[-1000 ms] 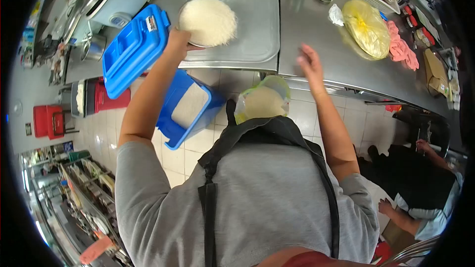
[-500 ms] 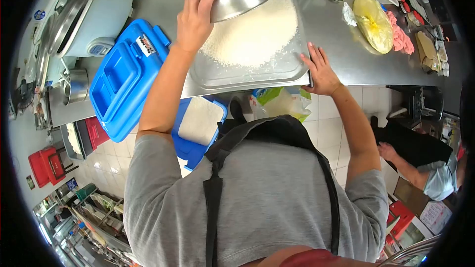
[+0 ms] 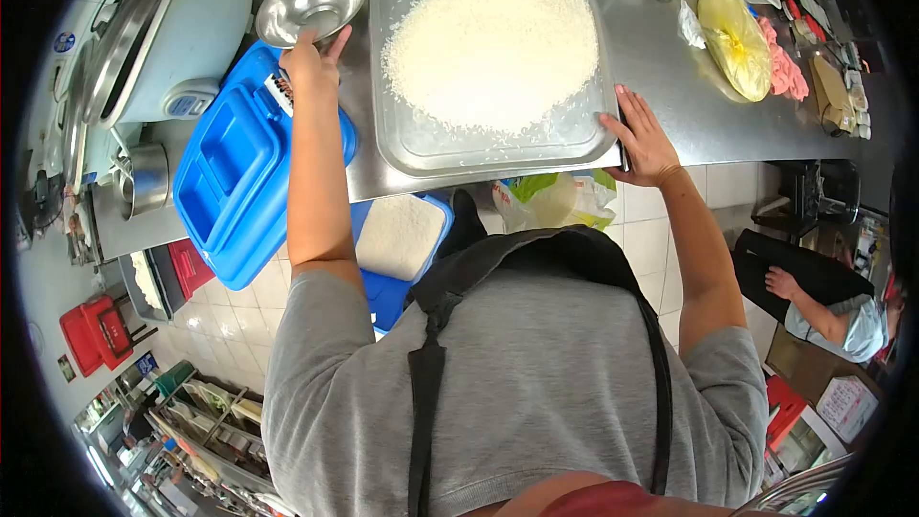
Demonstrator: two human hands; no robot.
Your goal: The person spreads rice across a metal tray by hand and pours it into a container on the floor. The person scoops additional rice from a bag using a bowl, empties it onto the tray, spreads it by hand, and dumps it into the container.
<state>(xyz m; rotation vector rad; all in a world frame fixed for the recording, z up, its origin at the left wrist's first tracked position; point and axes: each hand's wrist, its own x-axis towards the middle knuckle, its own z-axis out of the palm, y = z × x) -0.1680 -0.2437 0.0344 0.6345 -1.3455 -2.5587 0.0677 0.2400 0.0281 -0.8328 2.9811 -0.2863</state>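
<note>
- My right hand (image 3: 651,155), open, is at the lower right corner of the tray (image 3: 412,148); light pressure suits it.
- My left hand (image 3: 311,67) grips the steel bowl (image 3: 292,11), upper left — best held clear of the blue lid (image 3: 225,168).
- Rice (image 3: 493,53) lies upper centre — avoid jolting it.

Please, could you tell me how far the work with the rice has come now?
Looks done: the rice lies heaped in the metal tray, and the steel bowl looks empty.
In hand: the left hand is at the bowl's rim; the right hand is beside the tray.
Perhaps left: levelling the mound and covering the open blue bin.
</note>
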